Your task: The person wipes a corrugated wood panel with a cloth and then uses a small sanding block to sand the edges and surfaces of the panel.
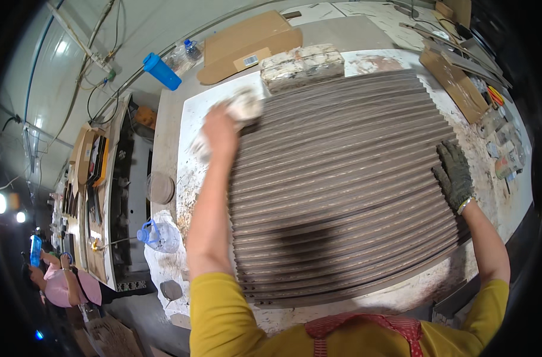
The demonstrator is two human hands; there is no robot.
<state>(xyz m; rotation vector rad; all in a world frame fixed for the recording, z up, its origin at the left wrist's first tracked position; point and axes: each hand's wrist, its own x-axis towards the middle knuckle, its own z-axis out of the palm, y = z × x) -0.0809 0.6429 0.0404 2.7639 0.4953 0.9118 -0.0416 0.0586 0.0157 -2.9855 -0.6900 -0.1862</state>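
A wide layer of grey-brown, wood-grained strips (pixel 336 178) lies side by side across the white, stained table. My bare left hand (pixel 221 130) is closed on a whitish rag (pixel 244 107) at the far left corner of the strips. Both hand and rag are smeared by motion. On the right ends of the strips rests my right hand (pixel 454 174) in a dark work glove, its fingers stretched out and holding nothing.
A whitish, stained block (pixel 302 66) stands against the strips' far edge, with a cardboard box (pixel 247 47) behind it. A blue cup (pixel 162 71) is far left, a plastic jug (pixel 159 235) near left, clear jars (pixel 506 146) right. Another person (pixel 71 282) stands at left.
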